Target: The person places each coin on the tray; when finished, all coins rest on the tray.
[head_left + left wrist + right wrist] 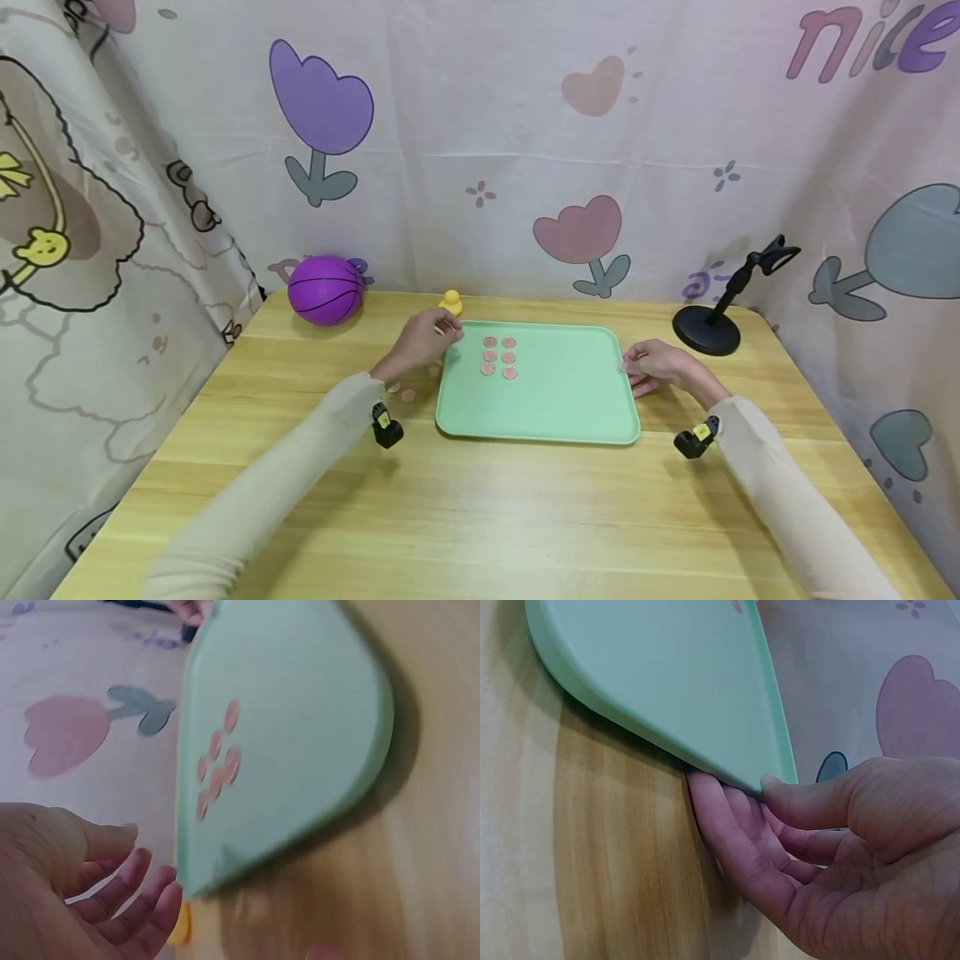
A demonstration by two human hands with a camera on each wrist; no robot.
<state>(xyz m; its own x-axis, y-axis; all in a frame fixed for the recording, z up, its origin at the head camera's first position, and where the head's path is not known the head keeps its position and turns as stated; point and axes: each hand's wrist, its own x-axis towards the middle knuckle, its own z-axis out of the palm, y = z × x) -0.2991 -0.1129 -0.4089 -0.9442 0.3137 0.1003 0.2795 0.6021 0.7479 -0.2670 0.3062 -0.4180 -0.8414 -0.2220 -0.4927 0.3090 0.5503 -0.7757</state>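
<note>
A pale green tray (570, 392) lies on the table, bearing several copper-coloured coins (490, 357) in two short columns near its left side. My right hand (660, 367) grips the tray's right edge. In the right wrist view, its thumb (802, 802) presses on the rim while the fingers (724, 821) reach under the edge. At the tray's far left corner is my left hand (423, 340). Its fingers (154, 911) are loosely bent, with a gap between them and the thumb and nothing seen held. Two loose coins (407, 396) lie on the table below that hand.
A yellow toy duck (451, 302) stands just behind the left hand. The purple ball (326, 290) is at the back left, and a black stand (707, 328) with a clip is at the back right. A printed curtain (450, 167) hangs behind the table.
</note>
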